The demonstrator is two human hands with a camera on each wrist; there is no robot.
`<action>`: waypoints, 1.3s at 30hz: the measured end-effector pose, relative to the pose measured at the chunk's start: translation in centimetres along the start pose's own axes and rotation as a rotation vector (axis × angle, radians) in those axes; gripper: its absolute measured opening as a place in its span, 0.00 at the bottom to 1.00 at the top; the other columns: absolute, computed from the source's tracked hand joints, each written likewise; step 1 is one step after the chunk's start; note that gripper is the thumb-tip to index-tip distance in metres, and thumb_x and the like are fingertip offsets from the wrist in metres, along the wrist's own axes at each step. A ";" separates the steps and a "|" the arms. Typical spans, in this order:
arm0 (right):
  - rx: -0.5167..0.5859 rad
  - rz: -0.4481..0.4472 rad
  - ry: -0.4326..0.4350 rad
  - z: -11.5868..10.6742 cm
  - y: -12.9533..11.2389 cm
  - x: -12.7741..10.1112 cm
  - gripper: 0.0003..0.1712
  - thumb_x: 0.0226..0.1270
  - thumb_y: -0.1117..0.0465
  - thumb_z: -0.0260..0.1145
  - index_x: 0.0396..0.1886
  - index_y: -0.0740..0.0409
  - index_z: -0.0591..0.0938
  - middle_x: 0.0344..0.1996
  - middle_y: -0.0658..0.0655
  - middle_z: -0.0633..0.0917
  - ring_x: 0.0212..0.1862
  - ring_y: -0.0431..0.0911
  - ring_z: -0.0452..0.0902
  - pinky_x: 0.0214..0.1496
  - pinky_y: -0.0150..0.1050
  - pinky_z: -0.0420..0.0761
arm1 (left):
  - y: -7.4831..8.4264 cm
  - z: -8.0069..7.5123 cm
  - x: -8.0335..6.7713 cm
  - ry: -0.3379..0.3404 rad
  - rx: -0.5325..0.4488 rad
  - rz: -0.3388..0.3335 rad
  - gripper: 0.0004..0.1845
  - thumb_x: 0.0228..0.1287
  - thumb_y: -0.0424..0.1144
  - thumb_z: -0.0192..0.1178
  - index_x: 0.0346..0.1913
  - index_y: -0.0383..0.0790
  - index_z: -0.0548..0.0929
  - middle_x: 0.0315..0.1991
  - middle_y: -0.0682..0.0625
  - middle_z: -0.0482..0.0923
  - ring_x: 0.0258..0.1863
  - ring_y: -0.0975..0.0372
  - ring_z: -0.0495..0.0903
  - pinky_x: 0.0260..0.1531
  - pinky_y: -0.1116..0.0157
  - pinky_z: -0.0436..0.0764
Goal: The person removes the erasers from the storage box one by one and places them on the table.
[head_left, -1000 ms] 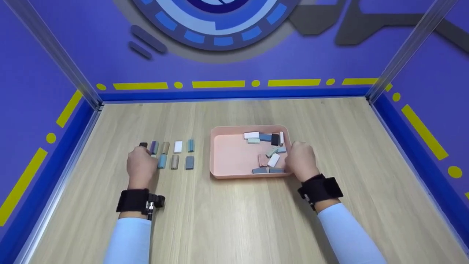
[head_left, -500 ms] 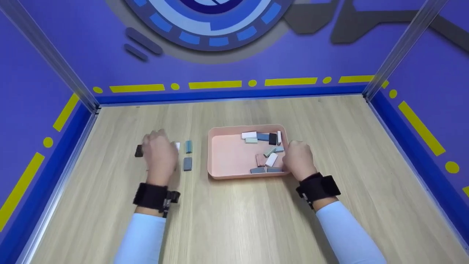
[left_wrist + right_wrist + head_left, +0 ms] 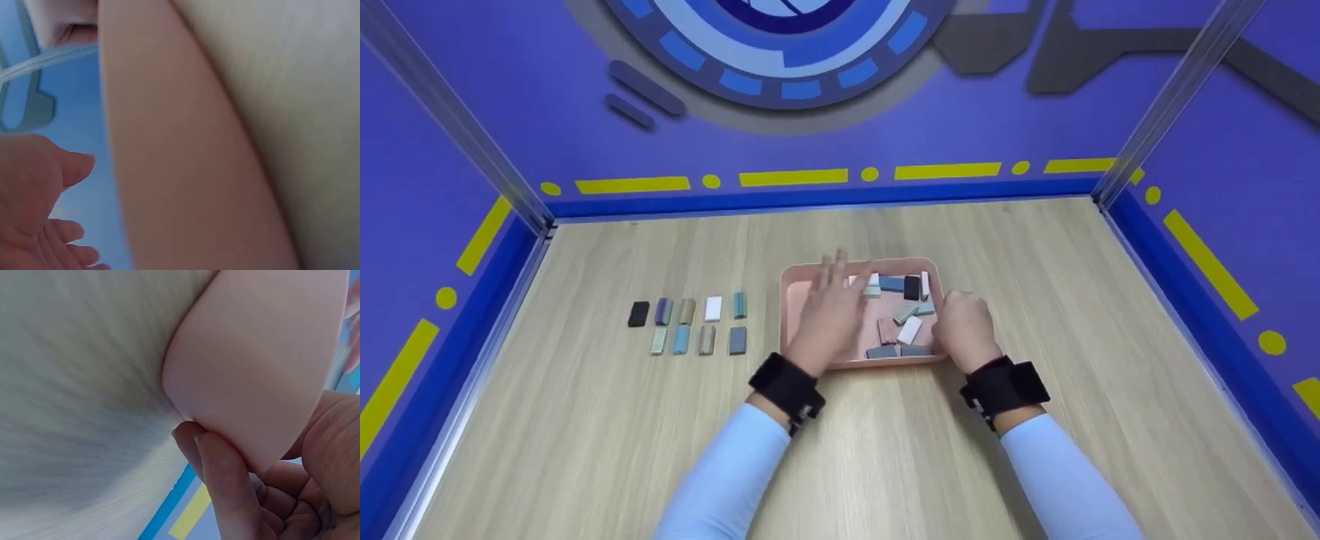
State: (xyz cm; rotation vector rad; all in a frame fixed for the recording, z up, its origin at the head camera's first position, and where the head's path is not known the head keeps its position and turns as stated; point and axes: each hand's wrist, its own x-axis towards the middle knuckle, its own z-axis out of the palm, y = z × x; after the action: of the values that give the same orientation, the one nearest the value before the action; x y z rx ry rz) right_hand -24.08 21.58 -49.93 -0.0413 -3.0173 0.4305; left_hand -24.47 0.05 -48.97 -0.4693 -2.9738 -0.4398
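Observation:
A pink tray (image 3: 791,279) sits mid-table and holds several small coloured blocks (image 3: 910,329). My left hand (image 3: 829,304) hovers over the tray's left half with fingers spread and straight, holding nothing. In the left wrist view the left hand (image 3: 39,219) shows an empty palm beside the tray wall (image 3: 180,169). My right hand (image 3: 964,330) grips the tray's near right corner. The right wrist view shows the fingers (image 3: 225,478) curled under the tray corner (image 3: 259,365). Two rows of blocks (image 3: 690,324) lie on the table to the left, with a black block (image 3: 638,313) at the far left end.
The wooden table (image 3: 585,435) is enclosed by purple walls with a blue base strip (image 3: 825,196). Metal posts (image 3: 450,124) stand at the back corners. Bare wood lies in front of the tray and to its right.
My left hand left the rows of blocks, where a black block now lies at the end, and swept right to hover over the tray. The right hand stayed on the tray's corner.

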 end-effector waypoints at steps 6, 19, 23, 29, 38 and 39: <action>0.007 -0.013 0.008 0.1 -0.4 0.0 0.11 0.43 0.68 0.64 0.29 0.69 0.82 0.27 0.67 0.83 0.32 0.58 0.80 0.33 0.50 0.78 | 1.8 2.3 0.7 -0.090 0.091 0.021 0.29 0.68 0.38 0.47 0.70 0.57 0.59 0.71 0.32 0.50 0.70 0.40 0.52 0.65 0.51 0.63; 0.014 0.004 0.017 -0.2 -0.3 0.1 0.12 0.43 0.68 0.64 0.30 0.69 0.81 0.28 0.67 0.83 0.32 0.58 0.80 0.33 0.50 0.78 | 3.2 3.0 1.2 -0.148 0.210 -0.001 0.25 0.65 0.38 0.51 0.66 0.43 0.68 0.71 0.41 0.57 0.66 0.44 0.63 0.53 0.56 0.76; 0.014 0.007 0.017 -0.2 -0.3 0.0 0.12 0.42 0.68 0.64 0.31 0.70 0.81 0.28 0.67 0.83 0.33 0.59 0.80 0.34 0.50 0.78 | 3.2 3.1 1.3 -0.140 0.234 0.018 0.23 0.66 0.38 0.49 0.65 0.43 0.69 0.68 0.43 0.63 0.64 0.48 0.66 0.49 0.54 0.77; 0.014 0.004 0.025 -0.1 -0.1 0.0 0.12 0.42 0.68 0.64 0.30 0.69 0.81 0.28 0.67 0.82 0.33 0.59 0.80 0.34 0.51 0.77 | 3.3 3.4 1.4 -0.074 0.275 0.063 0.20 0.65 0.37 0.49 0.59 0.40 0.75 0.61 0.42 0.71 0.62 0.49 0.69 0.50 0.58 0.78; 0.010 -0.004 0.026 0.1 0.1 -0.1 0.11 0.42 0.68 0.63 0.29 0.70 0.81 0.27 0.68 0.83 0.31 0.59 0.80 0.32 0.51 0.78 | 3.3 3.7 1.3 -0.047 0.238 0.113 0.15 0.64 0.38 0.50 0.50 0.38 0.79 0.49 0.46 0.72 0.50 0.55 0.71 0.41 0.60 0.78; 0.012 -0.002 0.026 0.0 0.0 -0.1 0.11 0.42 0.68 0.64 0.29 0.70 0.81 0.27 0.67 0.83 0.32 0.59 0.80 0.33 0.51 0.78 | 3.3 3.7 1.4 -0.057 0.235 0.119 0.15 0.65 0.38 0.50 0.50 0.38 0.79 0.50 0.46 0.72 0.50 0.55 0.71 0.43 0.59 0.78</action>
State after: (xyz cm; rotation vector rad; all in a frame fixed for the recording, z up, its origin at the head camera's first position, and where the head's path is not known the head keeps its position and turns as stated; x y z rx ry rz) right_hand -24.02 21.62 -49.96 -0.0421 -2.9886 0.4435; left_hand -24.96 4.53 -51.38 -0.6374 -2.9772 -0.0654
